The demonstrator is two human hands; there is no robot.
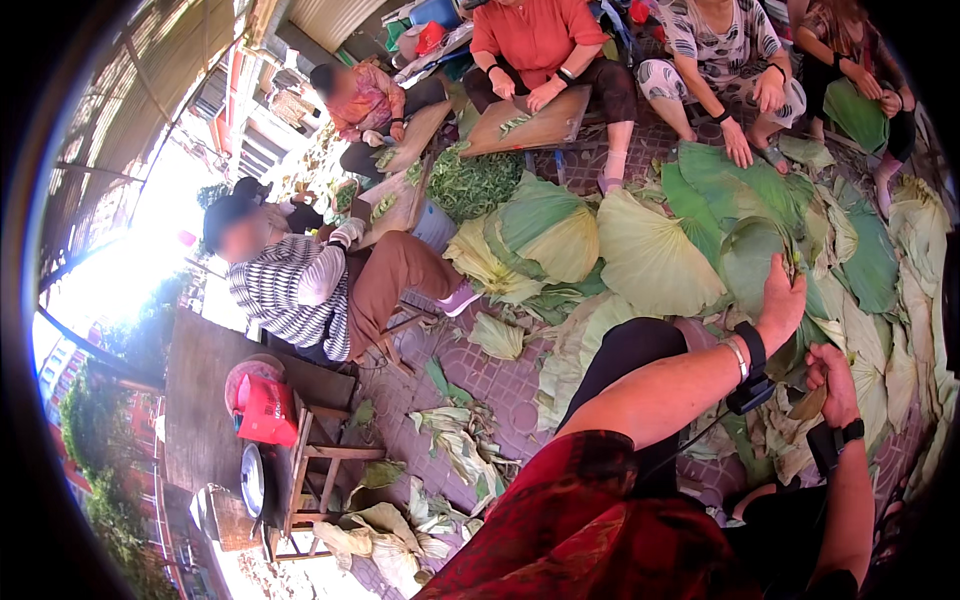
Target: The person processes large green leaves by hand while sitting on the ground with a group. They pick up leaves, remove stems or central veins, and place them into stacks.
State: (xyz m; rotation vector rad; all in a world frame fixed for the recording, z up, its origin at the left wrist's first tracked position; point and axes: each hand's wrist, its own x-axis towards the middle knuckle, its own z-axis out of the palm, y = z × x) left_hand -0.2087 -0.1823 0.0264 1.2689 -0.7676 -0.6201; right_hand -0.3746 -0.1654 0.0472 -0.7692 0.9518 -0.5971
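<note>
My left hand [782, 304] grips the edge of a folded green lotus leaf [754, 259] over a spread of leaves. Below and to its right, my right hand [831, 382] has its fingers curled around a brownish leaf piece [808, 406]. Dry, crumpled leaf scraps [780, 442] lie beneath my right hand. A pale yellow-green lotus leaf [652, 251] fans out left of my left hand. Beyond it rests a stack of rounded leaves [544, 232]. Broad green leaves [727, 180] overlap farther ahead.
Across the leaves, a co-worker's hand [737, 144] touches the green leaves. Others cut greens on wooden boards [529, 124], near a heap of shredded greens [472, 180]. At left stand a seated person's shoe [457, 298] and a wooden stool [322, 469]. Leaf scraps [465, 446] litter the paving.
</note>
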